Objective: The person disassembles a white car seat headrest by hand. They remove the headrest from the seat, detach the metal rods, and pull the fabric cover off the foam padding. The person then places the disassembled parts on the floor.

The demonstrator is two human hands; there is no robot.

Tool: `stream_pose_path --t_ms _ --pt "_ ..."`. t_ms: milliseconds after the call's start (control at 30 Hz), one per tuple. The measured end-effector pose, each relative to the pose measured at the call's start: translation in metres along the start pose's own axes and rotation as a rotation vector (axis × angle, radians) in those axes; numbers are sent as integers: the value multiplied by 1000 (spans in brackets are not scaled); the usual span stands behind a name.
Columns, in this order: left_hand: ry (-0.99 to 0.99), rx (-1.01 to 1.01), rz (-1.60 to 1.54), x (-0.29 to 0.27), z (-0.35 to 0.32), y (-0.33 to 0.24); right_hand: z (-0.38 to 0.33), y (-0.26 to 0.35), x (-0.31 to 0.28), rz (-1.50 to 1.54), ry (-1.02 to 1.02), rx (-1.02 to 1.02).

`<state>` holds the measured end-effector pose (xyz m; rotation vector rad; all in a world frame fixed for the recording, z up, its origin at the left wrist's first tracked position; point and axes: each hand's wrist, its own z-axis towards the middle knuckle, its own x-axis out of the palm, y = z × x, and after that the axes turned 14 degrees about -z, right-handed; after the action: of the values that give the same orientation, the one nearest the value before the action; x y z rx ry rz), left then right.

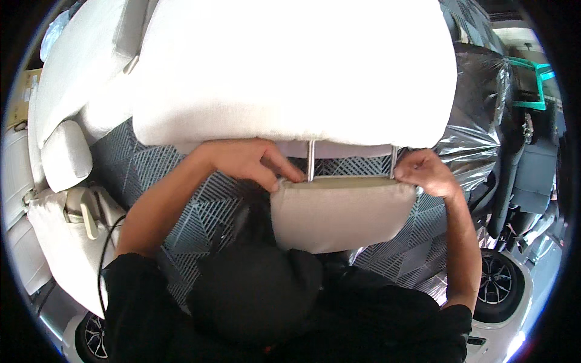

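Observation:
A beige fabric headrest (pixel 345 212) lies close in front of me. Two metal posts (pixel 311 160) join it to the lower edge of a large pale seat back (pixel 290 109), with a gap between the two. My left hand (pixel 245 162) has its bent thumb and forefinger on the headrest's left corner, beside the left post; its other fingers go out of sight under the seat back. At the other end, my right hand (pixel 428 172) is closed around the right corner, fingertips against the right post.
Patterned grey floor covering (pixel 200 206) spreads beneath. More pale seats, one with a small headrest (pixel 66 156), stand on the left, with a black cable (pixel 101 266) near my left arm. Shiny dark plastic sheeting (pixel 475 127) and a turquoise frame (pixel 538 85) are on the right. Car wheels (pixel 496 277) show low at both sides.

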<state>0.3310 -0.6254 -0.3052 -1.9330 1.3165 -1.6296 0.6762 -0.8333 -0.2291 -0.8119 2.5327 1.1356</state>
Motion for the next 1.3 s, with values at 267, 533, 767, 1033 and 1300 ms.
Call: stream_pose_path --t_ms 267,533,767,1033,1300 --pt "-239 276 -199 38 -15 33 -47 -33 47 424 -171 27" --pt "-576 472 864 105 -19 12 -71 58 56 -501 -355 -287" --pt "-677 436 988 123 -10 5 -57 92 68 -815 -329 -207" --pt "-587 324 1027 114 1 -9 -63 78 80 -914 -450 -279" --pt "-604 570 955 104 -2 15 -71 7 55 -565 -439 -199"
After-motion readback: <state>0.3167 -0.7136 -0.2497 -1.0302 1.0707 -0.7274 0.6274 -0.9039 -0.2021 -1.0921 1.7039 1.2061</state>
